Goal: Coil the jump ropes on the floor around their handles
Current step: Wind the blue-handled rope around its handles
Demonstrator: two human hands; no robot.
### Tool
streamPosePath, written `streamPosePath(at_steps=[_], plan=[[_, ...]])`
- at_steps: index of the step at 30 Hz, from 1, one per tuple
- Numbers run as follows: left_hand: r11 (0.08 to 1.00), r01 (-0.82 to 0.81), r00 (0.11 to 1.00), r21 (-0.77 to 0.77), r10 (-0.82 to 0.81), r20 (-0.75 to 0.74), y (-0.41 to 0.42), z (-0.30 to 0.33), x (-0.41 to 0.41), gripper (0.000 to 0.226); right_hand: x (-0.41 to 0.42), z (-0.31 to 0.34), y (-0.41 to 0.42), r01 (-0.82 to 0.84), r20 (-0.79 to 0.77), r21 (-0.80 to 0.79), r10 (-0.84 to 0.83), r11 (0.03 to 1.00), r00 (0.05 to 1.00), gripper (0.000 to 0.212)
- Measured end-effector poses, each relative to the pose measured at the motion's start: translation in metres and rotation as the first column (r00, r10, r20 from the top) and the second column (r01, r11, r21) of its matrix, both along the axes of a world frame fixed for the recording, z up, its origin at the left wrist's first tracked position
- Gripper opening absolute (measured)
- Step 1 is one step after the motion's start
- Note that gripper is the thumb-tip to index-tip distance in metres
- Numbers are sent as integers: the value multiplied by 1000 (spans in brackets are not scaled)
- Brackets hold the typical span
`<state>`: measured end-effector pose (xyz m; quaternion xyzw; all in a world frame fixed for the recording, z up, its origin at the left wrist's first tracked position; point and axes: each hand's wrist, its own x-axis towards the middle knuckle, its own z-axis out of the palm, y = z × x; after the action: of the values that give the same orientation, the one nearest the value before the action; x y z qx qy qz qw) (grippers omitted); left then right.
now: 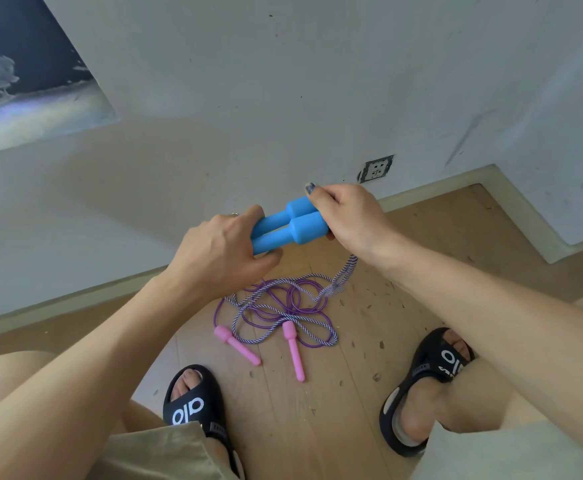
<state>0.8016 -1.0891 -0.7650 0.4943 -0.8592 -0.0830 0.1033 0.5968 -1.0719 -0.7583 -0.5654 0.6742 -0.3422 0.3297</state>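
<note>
Wooden floorboards (283, 427), speckled with small dark bits, run up to a pale wall (248, 81) with a skirting board and a wall socket (375, 168) at about one o'clock from the picture's centre. Above the floor a person holds two blue handles (288, 225) side by side. The left hand (222, 252) is closed around their thin ends at nine o'clock from the handles, and the right hand (349, 213) pinches their thick ends at three o'clock, fingers curled over them. A blue-and-white striped rope (343, 275) hangs down from under the right hand to the floor. At six o'clock from the hands it joins a loose tangle with a purple rope (292, 301), the two crossing each other. Two pink handles (266, 348) lie on the boards at the near edge of that tangle, close together but apart. Black sandals (193, 407) on the person's feet stand at five and seven o'clock from the ropes.
</note>
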Motion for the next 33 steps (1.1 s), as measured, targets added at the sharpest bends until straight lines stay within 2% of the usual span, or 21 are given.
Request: streamPosePath(at_steps=[4,9,15,20,24,27,30,32,33], plan=[[1000,5,999,13,-5,-43,2,-2,1,28,-4,1,-3,40,5,11,-40,999,999,51],[999,-41,998,-3,41,42,-1,-7,3,24,-1,-1,1,-17,-7,49,17,999,1000,48],[999,-46,999,-2,46,29,-3,-4,5,26,0,6,3,-37,63,46,34,998,997,49],[997,-73,995,-30,75,70,-2,-2,9,31,4,1,7,-84,55,12,83,996,995,51],[996,-89,994,-22,91,65,-3,0,9,26,5,4,6,-86,55,35,84,996,995,55],[996,-75,997,45,74,21,-3,0,8,25,3,8,5,-77,96,55,71,996,993,50],[982,-69,995,176,80,-52,-2,3,5,26,2,11,3,-42,200,63,29,997,979,47],[927,-105,978,360,161,-131,0,5,0,28,2,10,2,9,267,30,-16,1000,964,45],[861,-121,950,494,245,-194,1,4,-3,28,2,9,2,34,263,-2,-32,999,964,44]])
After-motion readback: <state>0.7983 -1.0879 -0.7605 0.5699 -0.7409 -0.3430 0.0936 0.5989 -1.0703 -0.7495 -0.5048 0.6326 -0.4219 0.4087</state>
